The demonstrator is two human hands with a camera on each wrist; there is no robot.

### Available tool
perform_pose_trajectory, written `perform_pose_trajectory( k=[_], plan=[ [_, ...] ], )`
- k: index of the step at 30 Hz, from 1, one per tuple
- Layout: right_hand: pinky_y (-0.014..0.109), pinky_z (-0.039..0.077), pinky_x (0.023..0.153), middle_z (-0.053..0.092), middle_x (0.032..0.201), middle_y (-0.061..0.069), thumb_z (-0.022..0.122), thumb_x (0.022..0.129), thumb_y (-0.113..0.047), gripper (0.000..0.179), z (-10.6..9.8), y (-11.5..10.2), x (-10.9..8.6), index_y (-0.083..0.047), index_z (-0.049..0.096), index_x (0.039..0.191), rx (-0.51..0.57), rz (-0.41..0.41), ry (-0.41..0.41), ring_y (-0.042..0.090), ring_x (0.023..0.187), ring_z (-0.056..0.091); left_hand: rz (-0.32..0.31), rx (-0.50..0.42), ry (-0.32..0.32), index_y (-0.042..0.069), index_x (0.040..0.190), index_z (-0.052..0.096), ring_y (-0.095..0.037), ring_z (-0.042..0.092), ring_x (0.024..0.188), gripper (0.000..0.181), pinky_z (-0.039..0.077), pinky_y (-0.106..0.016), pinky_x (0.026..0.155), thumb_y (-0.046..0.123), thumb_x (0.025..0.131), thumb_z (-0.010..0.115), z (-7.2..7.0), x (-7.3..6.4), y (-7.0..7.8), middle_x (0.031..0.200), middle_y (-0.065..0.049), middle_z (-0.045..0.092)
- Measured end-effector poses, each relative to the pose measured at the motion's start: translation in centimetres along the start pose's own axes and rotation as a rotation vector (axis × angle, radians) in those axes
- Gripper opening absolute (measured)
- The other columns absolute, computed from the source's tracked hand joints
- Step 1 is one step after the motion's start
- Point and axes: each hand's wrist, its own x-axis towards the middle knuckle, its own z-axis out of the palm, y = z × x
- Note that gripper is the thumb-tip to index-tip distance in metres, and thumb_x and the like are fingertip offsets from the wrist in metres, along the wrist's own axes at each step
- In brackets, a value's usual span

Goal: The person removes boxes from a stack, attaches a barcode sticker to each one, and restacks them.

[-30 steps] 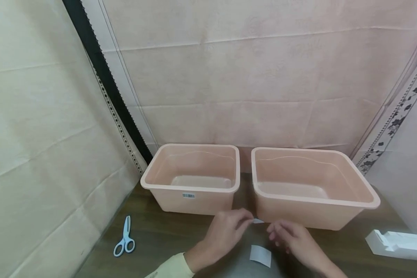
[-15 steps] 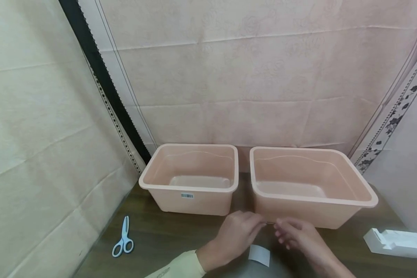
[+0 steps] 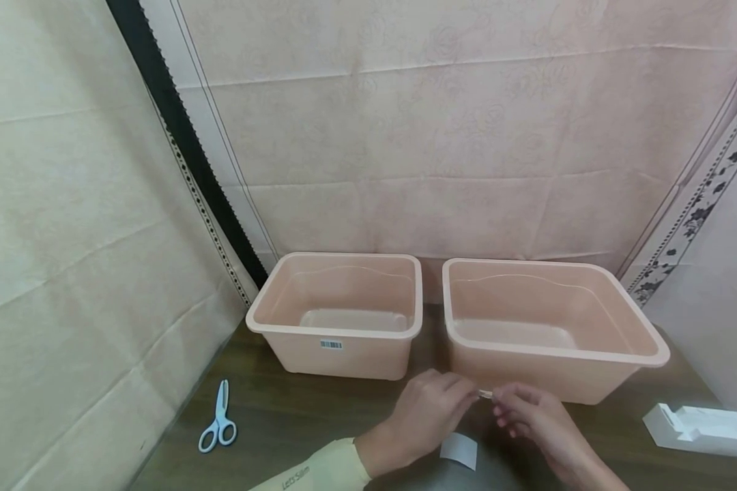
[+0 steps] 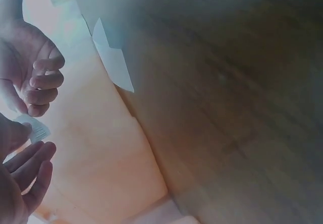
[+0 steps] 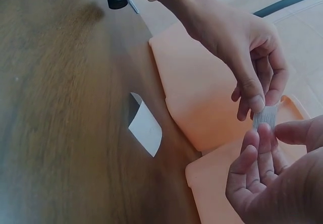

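A small white barcode sticker (image 5: 265, 116) spans the gap between both hands, in front of the right pink tub (image 3: 528, 375). My left hand (image 3: 426, 412) pinches one end between thumb and fingers. At the opposite end, my right hand (image 3: 537, 423) holds the edge with its thumb and fingertips, its other fingers curled loosely. Printed lines show on the sticker in the right wrist view. Below the hands, a curled piece of white paper (image 3: 458, 451) lies on the table. Another barcode sticker (image 3: 331, 345) is on the front of the left pink tub (image 3: 344, 361).
Light blue scissors (image 3: 221, 419) lie at the left of the wooden table (image 3: 295, 416). A white box-like holder (image 3: 700, 429) stands at the far right. Pale cloth hangs behind the tubs and along both sides.
My left hand has moved right with the sticker, closing the gap to my right hand. The right hand has shifted slightly right, and its fingertips now meet the sticker's other end.
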Motion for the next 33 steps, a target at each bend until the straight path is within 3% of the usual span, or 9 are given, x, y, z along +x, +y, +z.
perform_pose_trajectory(
  k=[3,5,9,12,16,20,23,29,33],
  plan=[
    [0.03,0.06,0.077,0.072,0.096,0.001,0.066,0.103,-0.028,0.025,-0.3,0.3,0.0,-0.005,0.071,0.113,0.007,-0.001,0.01,0.017,0.089,0.07,-0.071,-0.07,-0.029,0.024,0.104,0.075,0.003,0.07,0.086,0.01,0.052,-0.011,0.076,0.029,0.097,0.078,0.1,0.0,0.2,0.1,0.015,0.077],
    [0.029,0.06,0.077,0.072,0.095,0.0,0.066,0.103,-0.028,0.023,-0.5,0.4,0.0,-0.006,0.071,0.111,0.007,0.001,0.029,0.016,0.088,0.069,-0.14,-0.166,-0.061,0.023,0.108,0.074,0.004,0.07,0.091,0.014,0.052,-0.008,0.081,0.029,0.096,0.08,0.2,0.0,0.4,0.104,0.014,0.077],
    [0.03,0.059,0.075,0.073,0.092,0.001,0.068,0.103,-0.026,0.024,-0.9,0.7,-0.2,-0.004,0.071,0.111,-0.02,-0.03,0.092,0.016,0.085,0.069,-0.368,-0.509,-0.142,0.021,0.114,0.071,0.006,0.071,0.096,0.021,0.054,-0.007,0.084,0.025,0.096,0.08,0.7,0.3,0.6,0.109,0.011,0.077],
    [0.03,0.058,0.072,0.074,0.09,0.003,0.069,0.103,-0.027,0.025,-1.2,0.9,-0.4,-0.003,0.07,0.112,-0.107,-0.108,0.133,0.016,0.082,0.069,-0.576,-0.759,-0.183,0.021,0.114,0.071,0.007,0.07,0.092,0.02,0.057,-0.011,0.08,0.026,0.096,0.079,1.1,0.7,0.7,0.106,0.011,0.078],
    [0.029,0.055,0.068,0.074,0.088,0.004,0.07,0.103,-0.025,0.015,-1.7,1.2,-0.6,-0.01,0.072,0.105,-0.305,-0.297,0.168,0.015,0.079,0.069,-0.742,-0.896,-0.217,0.022,0.106,0.075,0.007,0.071,0.084,0.014,0.058,-0.015,0.075,0.029,0.095,0.08,1.6,1.3,0.9,0.096,0.014,0.078],
    [0.025,0.056,0.071,0.075,0.088,0.0,0.069,0.103,-0.017,0.004,-2.3,1.4,-0.5,-0.016,0.072,0.1,-0.433,-0.481,0.212,0.011,0.079,0.069,-0.797,-0.923,-0.227,0.02,0.1,0.077,0.005,0.07,0.075,0.008,0.056,-0.018,0.065,0.025,0.094,0.081,2.1,2.1,1.5,0.085,0.014,0.078],
    [0.022,0.056,0.073,0.075,0.087,-0.003,0.069,0.103,-0.014,0.005,-2.7,1.5,-0.4,-0.016,0.072,0.099,-0.466,-0.523,0.272,0.009,0.079,0.069,-0.818,-0.932,-0.205,0.019,0.099,0.077,0.003,0.071,0.073,0.008,0.054,-0.018,0.06,0.023,0.094,0.081,2.7,2.9,2.1,0.082,0.013,0.078],
    [0.022,0.057,0.07,0.074,0.088,-0.002,0.07,0.103,-0.021,0.011,-3.5,1.7,-0.5,-0.011,0.073,0.106,-0.428,-0.42,0.379,0.006,0.079,0.069,-0.864,-0.991,-0.129,0.014,0.096,0.078,-0.001,0.073,0.069,0.005,0.055,-0.019,0.057,0.018,0.094,0.081,4.2,4.0,3.3,0.079,0.009,0.077],
    [0.024,0.058,0.065,0.075,0.088,-0.007,0.072,0.102,-0.023,0.019,-3.9,1.9,-0.6,-0.006,0.072,0.111,-0.39,-0.368,0.424,0.005,0.078,0.07,-0.831,-1.038,-0.089,0.01,0.096,0.078,0.001,0.071,0.068,0.004,0.058,-0.018,0.059,0.014,0.096,0.078,5.1,4.7,3.8,0.08,0.003,0.078]
  ],
)
